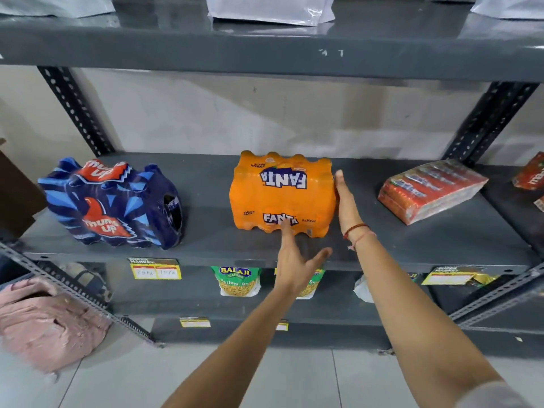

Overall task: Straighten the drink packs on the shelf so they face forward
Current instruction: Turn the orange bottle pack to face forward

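An orange Fanta pack (281,192) is sitting near the middle of the grey metal shelf (368,240), its front label facing squarely forward. The right hand (347,204) is lying flat and open against the pack's right side, fingers stretched toward the back, grip not closing on anything. The left hand (294,257) is reaching up from below with its grip open too, one fingertip touching the lower front of the pack at the printed name and the thumb spread out to the right. A red thread bracelet (357,231) is circling the right wrist. Well apart to the left, a blue Thums Up pack (112,201) is standing turned at an angle, its end showing toward the right. To the right, a red shrink-wrapped pack (429,189) is lying flat and skewed on the same shelf.
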Motion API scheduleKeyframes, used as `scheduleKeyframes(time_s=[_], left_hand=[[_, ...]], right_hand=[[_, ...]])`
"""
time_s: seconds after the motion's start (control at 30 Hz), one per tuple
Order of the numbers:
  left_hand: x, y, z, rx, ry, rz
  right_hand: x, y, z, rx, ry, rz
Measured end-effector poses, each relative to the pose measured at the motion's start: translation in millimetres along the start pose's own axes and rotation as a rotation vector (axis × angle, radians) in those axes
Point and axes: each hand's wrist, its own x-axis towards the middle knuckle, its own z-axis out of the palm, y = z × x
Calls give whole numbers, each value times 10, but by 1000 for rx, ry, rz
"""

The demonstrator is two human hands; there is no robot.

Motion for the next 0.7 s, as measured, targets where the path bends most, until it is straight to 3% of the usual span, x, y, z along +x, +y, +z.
scheduleKeyframes(time_s=[0.1, 0.17, 0.27, 0.53, 0.6, 0.7], left_hand=[[145, 55, 98, -13, -18, -60], [244, 14, 26, 35, -29, -57], [447, 9, -229, 104, -108, -18], [848, -46, -1017, 127, -288, 38], [910, -146, -1230, 125, -235, 39], [956, -302, -1322, 121, 71, -8]], right_hand=[[58, -86, -22, -119, -5, -47], [44, -98, -69, -163, 77, -66], [-87, 61, -111, -135, 206, -84], [-691, 484, 518, 19, 289, -243], [-779, 561, 706, 32, 183, -209], [-770, 594, 858, -56, 12, -243]])
